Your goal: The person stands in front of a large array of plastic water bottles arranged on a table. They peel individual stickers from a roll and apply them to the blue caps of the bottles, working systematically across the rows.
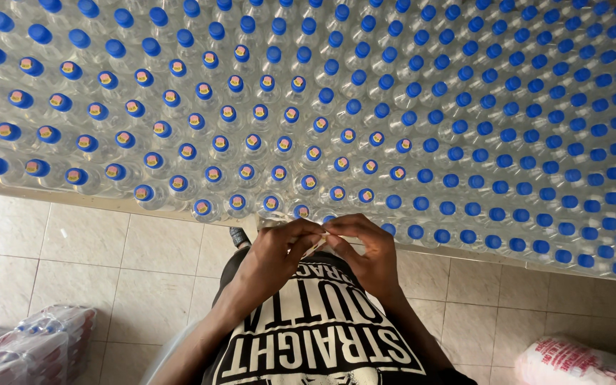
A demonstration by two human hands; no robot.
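both hands, left hand (pixel 274 251) and right hand (pixel 371 251), pinch a small pale paper sticker strip (pixel 316 244) between fingertips, just below the near edge of the table of clear blue-capped plastic bottles (pixel 422 128); peeling seems underway; pressing onto a bare cap needs care.

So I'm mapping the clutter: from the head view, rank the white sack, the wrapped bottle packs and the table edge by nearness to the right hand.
1. Table edge, just beyond the right hand.
2. White sack, floor, lower right.
3. Wrapped bottle packs, floor, far lower left.
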